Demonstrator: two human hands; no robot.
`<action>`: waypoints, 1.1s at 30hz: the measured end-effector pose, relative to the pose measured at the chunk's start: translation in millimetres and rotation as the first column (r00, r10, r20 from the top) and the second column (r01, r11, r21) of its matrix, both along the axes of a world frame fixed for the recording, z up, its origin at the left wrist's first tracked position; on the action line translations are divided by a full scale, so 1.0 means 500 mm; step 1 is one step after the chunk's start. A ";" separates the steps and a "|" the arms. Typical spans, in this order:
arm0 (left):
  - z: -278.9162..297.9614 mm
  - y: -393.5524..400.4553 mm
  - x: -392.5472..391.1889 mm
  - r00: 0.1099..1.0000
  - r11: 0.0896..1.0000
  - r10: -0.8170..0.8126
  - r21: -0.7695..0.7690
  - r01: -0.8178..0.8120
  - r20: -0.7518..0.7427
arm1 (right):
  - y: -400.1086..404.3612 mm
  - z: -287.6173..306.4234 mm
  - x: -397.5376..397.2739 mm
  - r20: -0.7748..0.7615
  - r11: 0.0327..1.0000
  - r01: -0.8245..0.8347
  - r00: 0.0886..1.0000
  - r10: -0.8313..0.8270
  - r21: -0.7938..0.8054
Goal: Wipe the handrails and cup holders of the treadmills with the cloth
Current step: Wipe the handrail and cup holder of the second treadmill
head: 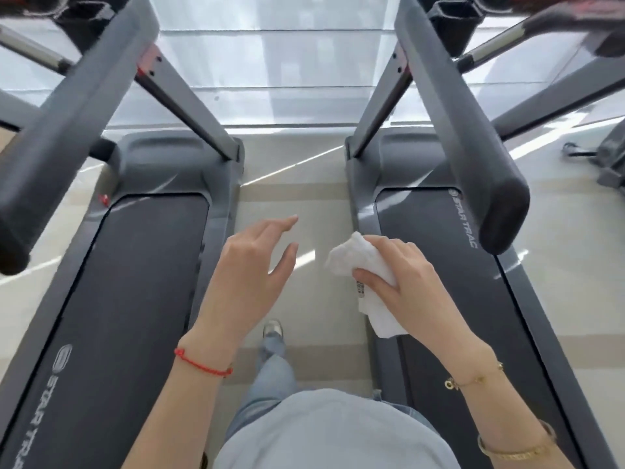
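We stand between treadmills, right hand [404,286] gripping the cloth [358,262] at frame centre, left hand [252,265] loose-fingered and empty; next, we judge, reach the right-side handrail [473,137].

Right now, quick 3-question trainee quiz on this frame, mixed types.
1. True or false: the cloth is touching a handrail.
2. Which hand holds the cloth? A) left hand B) right hand C) both
3. Fill in: the person stands on the floor between two ____.

Key:
1. False. It is held in the air, short of the right handrail.
2. B. The right hand grips it; the left hand is open and holds nothing.
3. Treadmills.
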State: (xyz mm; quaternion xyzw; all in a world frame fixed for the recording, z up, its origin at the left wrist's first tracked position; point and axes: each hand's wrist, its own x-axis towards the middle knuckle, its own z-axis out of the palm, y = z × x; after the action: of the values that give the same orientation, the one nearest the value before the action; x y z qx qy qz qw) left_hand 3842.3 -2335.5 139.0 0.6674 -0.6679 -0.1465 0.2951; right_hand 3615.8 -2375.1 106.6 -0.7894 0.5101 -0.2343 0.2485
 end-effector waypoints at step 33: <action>0.017 -0.917 -0.315 0.328 0.317 -0.928 -0.087 0.944 0.178 | -0.459 0.042 -0.082 -0.334 0.322 0.880 0.204 -0.920 -0.349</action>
State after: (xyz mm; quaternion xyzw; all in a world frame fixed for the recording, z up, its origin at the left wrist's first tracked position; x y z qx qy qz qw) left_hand 3684.7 -2794.1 147.4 0.1357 -0.9535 -0.1989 0.1813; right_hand 3574.6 -2604.4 127.8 -0.3829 0.9055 -0.1522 -0.1012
